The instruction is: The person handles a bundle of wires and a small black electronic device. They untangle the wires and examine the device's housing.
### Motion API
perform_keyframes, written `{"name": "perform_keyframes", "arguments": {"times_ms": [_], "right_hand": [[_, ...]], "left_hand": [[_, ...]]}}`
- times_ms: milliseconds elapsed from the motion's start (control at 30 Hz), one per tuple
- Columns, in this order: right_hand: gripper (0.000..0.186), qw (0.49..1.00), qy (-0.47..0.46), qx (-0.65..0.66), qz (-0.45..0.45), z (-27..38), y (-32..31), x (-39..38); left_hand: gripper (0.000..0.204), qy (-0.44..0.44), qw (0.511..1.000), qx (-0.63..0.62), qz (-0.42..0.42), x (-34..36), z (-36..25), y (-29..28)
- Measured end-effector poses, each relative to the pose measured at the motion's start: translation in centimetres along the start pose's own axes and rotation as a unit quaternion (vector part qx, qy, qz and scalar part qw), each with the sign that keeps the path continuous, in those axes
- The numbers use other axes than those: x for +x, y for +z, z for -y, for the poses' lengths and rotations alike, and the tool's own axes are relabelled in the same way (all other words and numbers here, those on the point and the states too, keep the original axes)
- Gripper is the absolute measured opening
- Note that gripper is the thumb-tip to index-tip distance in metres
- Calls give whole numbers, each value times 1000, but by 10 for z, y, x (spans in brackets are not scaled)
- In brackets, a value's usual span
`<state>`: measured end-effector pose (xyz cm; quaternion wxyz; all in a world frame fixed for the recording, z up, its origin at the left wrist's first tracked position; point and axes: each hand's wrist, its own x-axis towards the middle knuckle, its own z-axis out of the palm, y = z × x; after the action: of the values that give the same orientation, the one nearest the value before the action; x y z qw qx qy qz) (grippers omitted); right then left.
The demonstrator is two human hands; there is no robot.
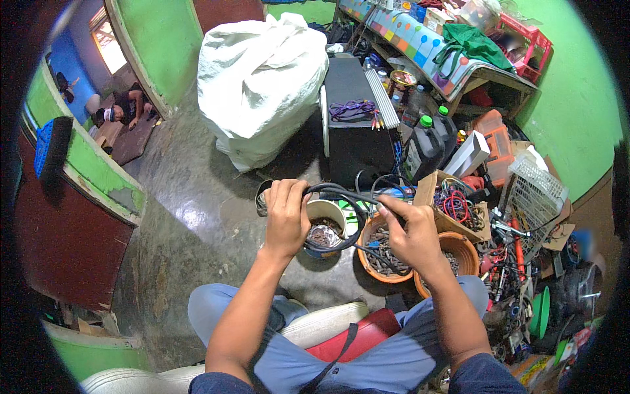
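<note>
A looped black cable (362,226) is held in the air between my hands. My left hand (287,213) is closed around one side of the loops. With thumb and fingers pinched, my right hand (413,233) grips a length of the same cable. Below the loops stands a pale tub (321,210) with scraps inside. Under and beside my right hand are two orange pots, one (375,274) filled with small dark metal pieces and another (474,255) partly hidden by my wrist.
A big white sack (262,85) stands ahead, beside a black cabinet (357,154) topped with purple cables (353,110). Dark jugs (425,148), a cardboard box (482,223) of wires and piled tools crowd the right. Another person (125,110) is low down beyond the far-left doorway.
</note>
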<state>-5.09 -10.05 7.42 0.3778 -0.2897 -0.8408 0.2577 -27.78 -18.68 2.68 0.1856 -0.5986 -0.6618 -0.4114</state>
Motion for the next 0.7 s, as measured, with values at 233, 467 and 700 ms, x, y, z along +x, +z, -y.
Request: {"name": "perform_keyframes", "arguments": {"times_ms": [233, 467, 700], "right_hand": [[20, 999, 3, 0, 48, -4, 19, -6], [23, 998, -5, 41, 37, -1, 38, -7], [26, 975, 99, 190, 54, -4, 45, -10]], "left_hand": [[25, 40, 998, -14, 41, -3, -9, -5], [26, 34, 991, -129, 24, -9, -30, 2], [30, 30, 985, -166, -24, -17, -43, 6]]}}
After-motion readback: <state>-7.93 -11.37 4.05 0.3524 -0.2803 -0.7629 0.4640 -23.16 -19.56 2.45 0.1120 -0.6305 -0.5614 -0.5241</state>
